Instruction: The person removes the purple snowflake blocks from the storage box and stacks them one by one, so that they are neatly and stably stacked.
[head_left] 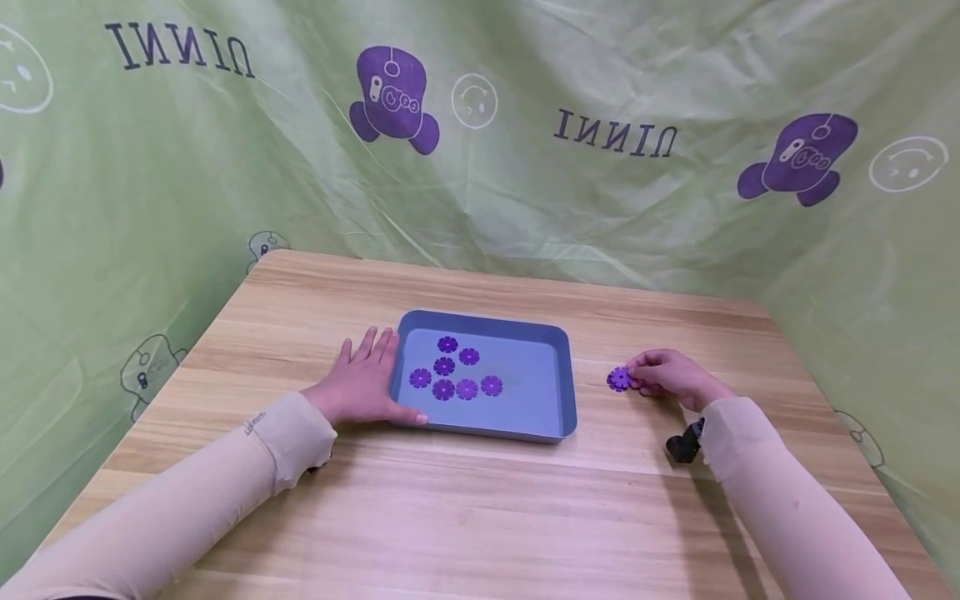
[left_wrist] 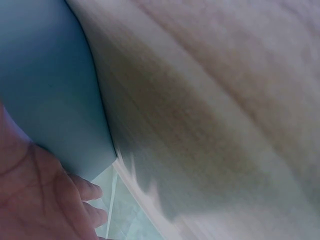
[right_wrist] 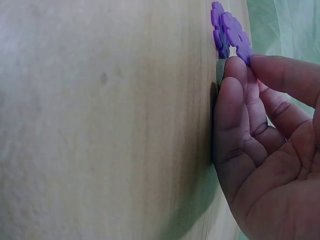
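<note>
Purple discs (head_left: 444,366), seven by my count, lie in a shallow blue tray (head_left: 528,396) on the wooden table (head_left: 480,517). Taking twelve o'clock as straight away from the person, they fill the tray's nine o'clock half: two sit towards eleven, others run from nine round to seven, and one lies just off the middle. Each is notched round its edge; a few look darker than the rest.

At the tray's nine o'clock, the left hand (head_left: 362,383) lies open against the wall, fingers apart and pointing towards twelve or one, the thumb stretched along the near edge towards seven. From its wrist camera I make out the palm and some fingers just beside the tray's outer wall.

Out at three o'clock, beyond the tray and apart from it, the right hand (head_left: 671,377) pinches a held disc (right_wrist: 237,37) between thumb and finger, low over the table. A second disc (right_wrist: 218,25) overlaps behind it; I cannot tell whether that one is gripped too or touches the wood. The other fingers curl in towards the palm.

A small black device (head_left: 684,446) hangs at six o'clock of this hand, by a pale sleeve (head_left: 795,500). Green cloth (head_left: 510,208) with purple figures hangs from ten round to two, creased in places.
</note>
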